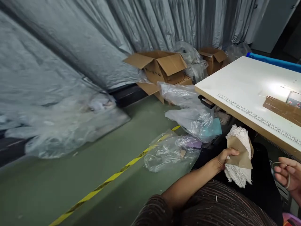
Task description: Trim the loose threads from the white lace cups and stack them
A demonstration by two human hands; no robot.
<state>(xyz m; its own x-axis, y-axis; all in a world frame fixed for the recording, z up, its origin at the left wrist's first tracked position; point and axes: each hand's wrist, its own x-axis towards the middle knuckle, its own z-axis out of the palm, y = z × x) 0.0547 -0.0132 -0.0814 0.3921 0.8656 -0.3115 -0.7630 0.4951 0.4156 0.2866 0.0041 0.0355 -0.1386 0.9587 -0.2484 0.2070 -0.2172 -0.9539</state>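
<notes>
My left hand is closed around a bundle of white lace trim, which has a piece of brown card wrapped about its middle. My thumb presses on the card, and the lace shows above and below it. Over my lap, the bundle hangs just off the table's near edge. At the right border, my right hand has its fingers curled on a thin pale loop, like a rubber band or cord. The two hands are apart, and part of the right one is cut off by the frame.
A white table with a printed ruler scale along its edge stands at right, a brown taped strip on it. Open cardboard boxes and clear plastic bags lie beside it. Yellow-black tape crosses the green floor.
</notes>
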